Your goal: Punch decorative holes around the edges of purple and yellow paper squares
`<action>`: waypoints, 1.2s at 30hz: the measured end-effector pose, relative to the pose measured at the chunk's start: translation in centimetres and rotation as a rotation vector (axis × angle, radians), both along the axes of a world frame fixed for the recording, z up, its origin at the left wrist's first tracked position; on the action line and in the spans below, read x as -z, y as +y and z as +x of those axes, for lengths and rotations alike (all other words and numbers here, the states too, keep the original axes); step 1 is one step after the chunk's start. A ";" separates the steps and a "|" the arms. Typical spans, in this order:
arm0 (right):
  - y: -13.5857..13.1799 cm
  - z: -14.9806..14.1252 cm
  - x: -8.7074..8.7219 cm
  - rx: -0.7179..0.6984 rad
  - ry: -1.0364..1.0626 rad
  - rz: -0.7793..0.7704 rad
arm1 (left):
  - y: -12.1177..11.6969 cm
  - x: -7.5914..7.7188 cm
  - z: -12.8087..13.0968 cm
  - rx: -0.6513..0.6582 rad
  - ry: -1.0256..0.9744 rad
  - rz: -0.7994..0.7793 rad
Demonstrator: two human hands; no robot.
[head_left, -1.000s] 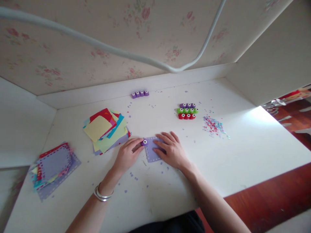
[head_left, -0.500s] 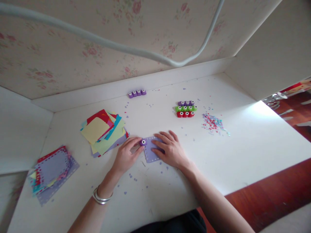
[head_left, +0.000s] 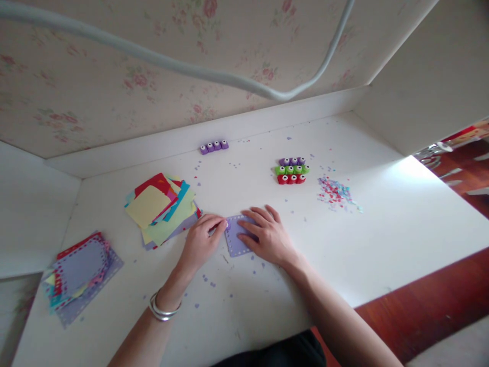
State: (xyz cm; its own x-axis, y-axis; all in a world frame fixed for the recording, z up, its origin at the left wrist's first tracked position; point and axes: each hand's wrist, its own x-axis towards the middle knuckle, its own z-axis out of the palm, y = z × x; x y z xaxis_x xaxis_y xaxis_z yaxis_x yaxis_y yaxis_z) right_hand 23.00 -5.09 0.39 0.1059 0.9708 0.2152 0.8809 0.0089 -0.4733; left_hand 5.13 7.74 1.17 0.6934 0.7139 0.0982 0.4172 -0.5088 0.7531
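Purple sheet [head_left: 234,243] on the white tabletop [head_left: 382,244], between the two hands. Its left edge runs away from the wearer, leaning slightly left at the far end; its near edge rises gently rightward. Punched holes line both. The right hand [head_left: 269,237] lies on the sheet, fingers spread apart, hiding the right portion; the long axis therefore cannot be determined. The left hand [head_left: 200,239] pinches a small purple punch [head_left: 228,225] at the left edge, near the far corner; fingers mask its direction. Leftward, a stack of coloured paper [head_left: 147,206] limits the room; rightward, tabletop extends to a confetti pile [head_left: 334,192], well apart.
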 end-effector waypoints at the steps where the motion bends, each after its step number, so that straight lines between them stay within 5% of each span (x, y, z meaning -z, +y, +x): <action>1: 0.0 0.0 0.0 0.003 0.001 0.000 | 0.0 -0.1 0.1 -0.001 0.005 -0.004; 9: 0.1 0.0 0.0 -0.002 0.006 -0.016 | 0.9 0.2 1.7 0.093 0.127 0.106; 16: 0.0 -0.1 0.1 -0.001 -0.006 -0.011 | 1.6 -0.6 1.7 0.130 0.185 0.003; 22: -0.2 -0.1 -0.2 0.008 -0.004 -0.004 | 1.9 -1.4 -0.7 0.114 0.186 -0.066; 30: -0.1 0.0 0.1 0.011 0.006 0.008 | 2.0 -0.5 -5.5 -0.046 0.207 0.030; 36: -0.1 -0.1 0.2 0.009 0.017 0.009 | 1.6 -0.3 -6.3 -0.022 0.253 0.087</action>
State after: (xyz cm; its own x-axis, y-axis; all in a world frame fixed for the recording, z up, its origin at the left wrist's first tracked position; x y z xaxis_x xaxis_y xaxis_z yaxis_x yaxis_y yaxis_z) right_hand 22.93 -5.24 0.24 0.1185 0.9678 0.2221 0.8728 0.0051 -0.4881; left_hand -1.14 9.37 1.47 0.6877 0.7258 -0.0149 0.5987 -0.5554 0.5771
